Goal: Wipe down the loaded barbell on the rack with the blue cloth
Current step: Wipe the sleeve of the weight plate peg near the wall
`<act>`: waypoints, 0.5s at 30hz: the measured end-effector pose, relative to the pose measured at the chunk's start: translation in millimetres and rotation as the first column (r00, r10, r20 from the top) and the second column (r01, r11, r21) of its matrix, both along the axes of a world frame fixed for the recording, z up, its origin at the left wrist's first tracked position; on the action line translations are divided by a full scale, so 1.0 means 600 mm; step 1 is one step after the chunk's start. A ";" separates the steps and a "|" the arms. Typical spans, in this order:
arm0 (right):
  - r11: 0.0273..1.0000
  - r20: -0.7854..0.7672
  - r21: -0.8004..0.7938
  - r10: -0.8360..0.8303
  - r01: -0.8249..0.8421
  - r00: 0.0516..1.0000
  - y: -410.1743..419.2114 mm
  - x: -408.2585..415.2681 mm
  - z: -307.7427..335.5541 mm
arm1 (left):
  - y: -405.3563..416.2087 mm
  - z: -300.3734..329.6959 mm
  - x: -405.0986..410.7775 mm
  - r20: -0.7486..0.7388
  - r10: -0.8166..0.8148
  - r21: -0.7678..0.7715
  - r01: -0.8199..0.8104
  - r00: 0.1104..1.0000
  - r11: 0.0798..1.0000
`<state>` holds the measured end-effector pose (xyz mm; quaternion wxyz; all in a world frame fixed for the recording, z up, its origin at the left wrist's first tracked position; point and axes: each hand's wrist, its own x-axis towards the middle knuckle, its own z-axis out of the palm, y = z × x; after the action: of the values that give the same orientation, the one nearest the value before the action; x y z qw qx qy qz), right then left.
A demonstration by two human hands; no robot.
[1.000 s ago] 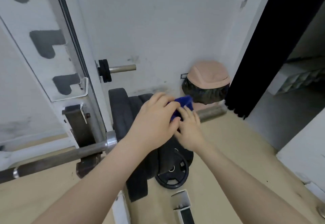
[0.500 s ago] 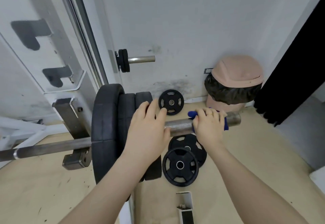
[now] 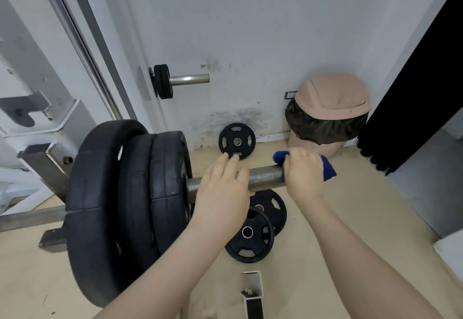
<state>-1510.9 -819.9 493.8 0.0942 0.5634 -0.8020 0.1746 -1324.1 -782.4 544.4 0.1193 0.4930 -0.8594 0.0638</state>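
The barbell rests across the rack, its steel sleeve point(image 3: 265, 178) running right from three black plates point(image 3: 130, 198). My right hand point(image 3: 302, 173) is wrapped around the far end of the sleeve with the blue cloth point(image 3: 325, 168) bunched under its fingers; cloth pokes out on both sides of the hand and hides the bar's tip. My left hand point(image 3: 223, 188) lies over the sleeve just right of the plates, fingers curled over the bar. The bar's shaft point(image 3: 30, 217) continues left past the rack's hook point(image 3: 45, 166).
Three small black plates lie about: one leaning on the wall point(image 3: 236, 141), two on the floor point(image 3: 255, 228) below the sleeve. A pink swing-lid bin point(image 3: 328, 113) stands in the corner by a black curtain point(image 3: 411, 98). A plate-storage peg point(image 3: 185, 80) juts from the white rack upright.
My right hand has slid the blue cloth outward along the sleeve to its end. My left hand has left the cloth and settled on the bar near the plates.
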 end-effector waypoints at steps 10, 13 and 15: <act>0.925 0.163 0.304 0.185 -0.228 0.969 -0.040 -0.080 0.025 | -0.034 -0.067 -0.037 0.042 0.143 0.161 -0.148 0.989 0.976; 0.903 0.465 0.315 0.120 -0.291 0.877 -0.056 -0.107 0.049 | -0.038 -0.082 -0.037 0.014 0.154 0.087 -0.155 0.988 0.984; 0.852 0.547 0.344 0.160 -0.395 0.821 -0.048 -0.106 0.062 | -0.041 -0.083 -0.037 0.010 0.145 0.088 -0.146 0.989 0.985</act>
<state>-1574.7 -848.4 531.2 -0.2742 0.6187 -0.7230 0.1392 -1346.3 -807.1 494.3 0.0909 0.5592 -0.8233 0.0350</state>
